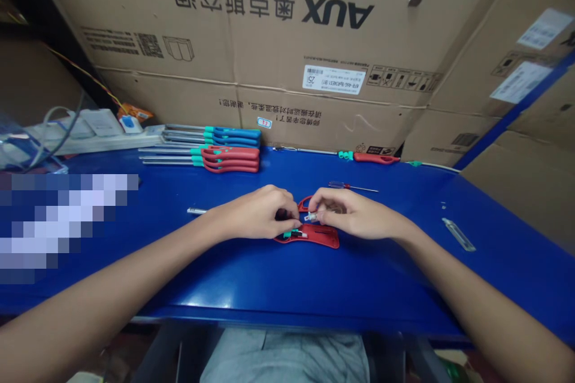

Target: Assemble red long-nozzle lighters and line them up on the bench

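**Two fingertip grips, one of them hidden**

Both hands meet mid-frame above a blue workbench. The right hand holds a small silver part in a narrow fingertip pinch. The left hand curls just beside it, and its fingers hide whatever they touch, so its grip cannot be told. Below them lies a red plastic handle shell with a teal piece at one end. A second red piece shows only partly behind the fingers. A steel shaft lies just left of the left hand. Rows of red-handled screwdrivers and blue-handled screwdrivers sit at upper middle, and a blurred patch hides the left side.
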The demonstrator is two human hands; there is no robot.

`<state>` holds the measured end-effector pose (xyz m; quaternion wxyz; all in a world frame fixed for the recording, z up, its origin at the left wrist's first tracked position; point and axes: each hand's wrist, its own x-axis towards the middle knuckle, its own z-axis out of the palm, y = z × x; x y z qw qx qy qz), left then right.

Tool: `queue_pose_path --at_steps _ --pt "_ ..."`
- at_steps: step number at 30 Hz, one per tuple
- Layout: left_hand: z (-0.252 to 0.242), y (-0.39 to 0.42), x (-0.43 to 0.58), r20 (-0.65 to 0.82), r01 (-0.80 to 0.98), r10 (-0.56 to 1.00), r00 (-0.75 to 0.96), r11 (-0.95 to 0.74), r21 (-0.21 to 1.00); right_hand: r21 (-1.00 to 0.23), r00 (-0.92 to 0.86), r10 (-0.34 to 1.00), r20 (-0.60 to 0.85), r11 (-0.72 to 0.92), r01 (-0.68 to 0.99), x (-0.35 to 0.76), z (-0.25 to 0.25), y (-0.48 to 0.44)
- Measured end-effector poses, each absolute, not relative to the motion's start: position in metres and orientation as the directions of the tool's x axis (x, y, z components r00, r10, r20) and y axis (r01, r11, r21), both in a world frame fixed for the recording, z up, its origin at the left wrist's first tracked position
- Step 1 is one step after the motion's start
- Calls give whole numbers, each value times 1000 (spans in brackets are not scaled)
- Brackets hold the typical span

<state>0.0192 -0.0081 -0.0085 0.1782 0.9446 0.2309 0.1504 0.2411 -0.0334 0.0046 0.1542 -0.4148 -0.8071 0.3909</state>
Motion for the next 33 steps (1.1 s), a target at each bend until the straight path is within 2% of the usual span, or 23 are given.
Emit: queue_pose_path --at_steps 11,22,27,33 --pt "-12 -6 19 154 451 564 811 -772 448 -725 -592 802 -86 357 589 240 5 -35" --pt "-10 -9 21 122 488 591 798 -751 446 -546 -622 778 -83 487 682 238 5 -38" --pt "-8 -10 21 132 490 582 803 -769 411 -549 -615 785 -75 482 683 235 6 -40" --pt "-8 -9 20 132 473 569 811 -772 425 -550 -627 777 -66 496 673 233 5 -38"
